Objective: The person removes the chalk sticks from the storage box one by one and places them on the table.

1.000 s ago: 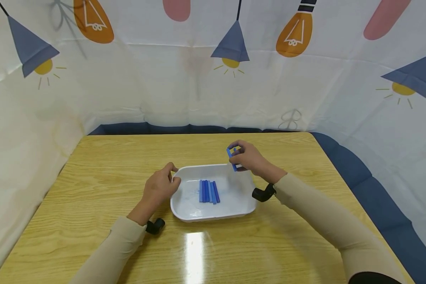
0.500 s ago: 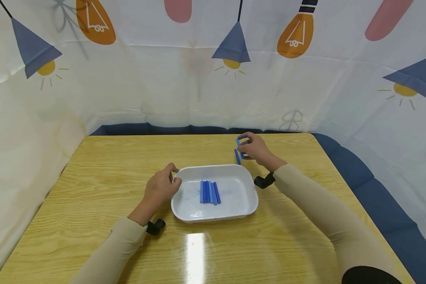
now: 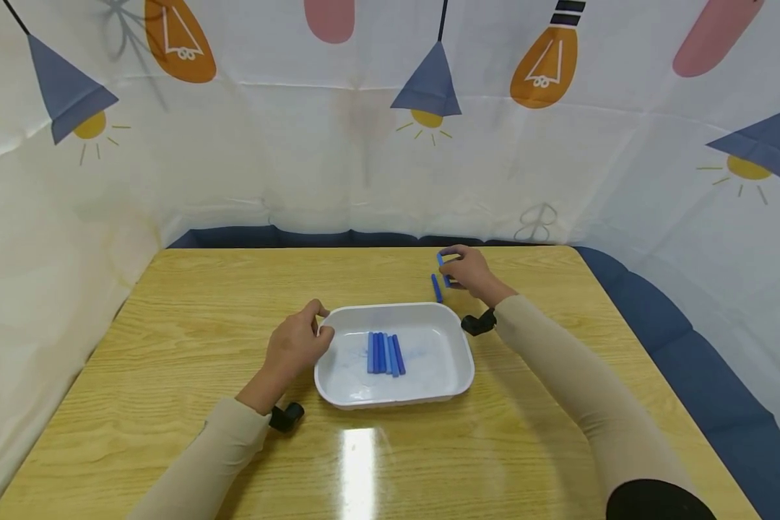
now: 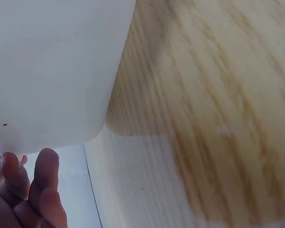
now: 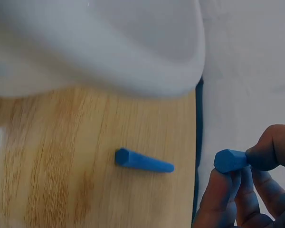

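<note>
On the wooden tabletop point(image 3: 416, 462) a white tray point(image 3: 438, 354) is placed, its long axis running from 9 to 3 o'clock. In it, a row of blue sticks point(image 3: 380, 354) is laid side by side, pointed about to 12 o'clock, the rightmost inclined slightly toward 11; lighter and darker blues are seen. At the tray's 10 o'clock, the rim is pinched by the grip of the left hand point(image 3: 292, 343). Just beyond the tray, at its 1 o'clock, a loose blue stick point(image 3: 436, 288) is found lying, its far end directed between 11 and 12. Slightly farther, a held blue stick point(image 5: 230, 160), matte and with a flat many-sided end, is pinched between thumb and fingers in the grip of the right hand point(image 3: 471, 271), pointed nearly the same way.
</note>
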Demonstrator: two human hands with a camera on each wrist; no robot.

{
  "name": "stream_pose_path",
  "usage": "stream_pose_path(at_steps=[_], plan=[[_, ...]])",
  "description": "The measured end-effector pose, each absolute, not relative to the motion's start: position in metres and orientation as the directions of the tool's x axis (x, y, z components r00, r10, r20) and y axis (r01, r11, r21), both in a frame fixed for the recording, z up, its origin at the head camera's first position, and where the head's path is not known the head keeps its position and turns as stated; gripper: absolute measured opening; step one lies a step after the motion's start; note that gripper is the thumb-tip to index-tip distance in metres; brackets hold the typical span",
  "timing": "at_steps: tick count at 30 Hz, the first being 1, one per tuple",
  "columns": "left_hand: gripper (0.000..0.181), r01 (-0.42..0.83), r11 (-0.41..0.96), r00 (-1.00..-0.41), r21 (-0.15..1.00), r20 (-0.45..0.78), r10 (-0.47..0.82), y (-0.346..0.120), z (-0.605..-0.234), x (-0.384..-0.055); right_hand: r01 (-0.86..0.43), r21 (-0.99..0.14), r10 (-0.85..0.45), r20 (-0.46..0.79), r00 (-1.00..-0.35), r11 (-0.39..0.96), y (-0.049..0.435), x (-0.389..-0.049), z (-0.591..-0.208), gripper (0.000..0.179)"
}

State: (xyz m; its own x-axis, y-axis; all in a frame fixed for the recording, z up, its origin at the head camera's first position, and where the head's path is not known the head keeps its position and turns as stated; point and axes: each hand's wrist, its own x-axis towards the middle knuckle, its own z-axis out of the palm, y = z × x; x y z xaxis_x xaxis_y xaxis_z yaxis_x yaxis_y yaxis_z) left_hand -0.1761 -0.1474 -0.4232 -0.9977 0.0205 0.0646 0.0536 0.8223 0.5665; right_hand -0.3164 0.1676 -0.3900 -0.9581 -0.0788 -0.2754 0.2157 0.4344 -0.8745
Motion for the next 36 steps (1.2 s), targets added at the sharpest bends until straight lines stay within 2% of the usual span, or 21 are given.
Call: stream_pose_path(at_steps=[10,21,31,36], plan=[[0.030,0.050,0.821,-0.998,0.569,0.057,0.022,-0.150,-0.424,-0.176,0.198,-0.849,-0.088,-0.274,-0.958,0.491,0.172,-0.325,-0.406,0.046],[0.031,0.044,0.789,-0.999,0.612,0.041,0.024,-0.151,-0.426,-0.177,0.135,-0.761,-0.105,-0.258,-0.961,0.634,0.171,-0.326,-0.423,0.045],[0.033,0.021,0.784,-1.000,0.621,0.017,0.014,-0.149,-0.426,-0.177,0.166,-0.726,-0.099,-0.307,-0.947,0.668,0.173,-0.333,-0.431,0.049],[0.031,0.034,0.787,-0.999,0.616,0.044,0.009,-0.150,-0.426,-0.177,0.154,-0.720,-0.113,-0.308,-0.945,0.676,0.171,-0.333,-0.429,0.049]])
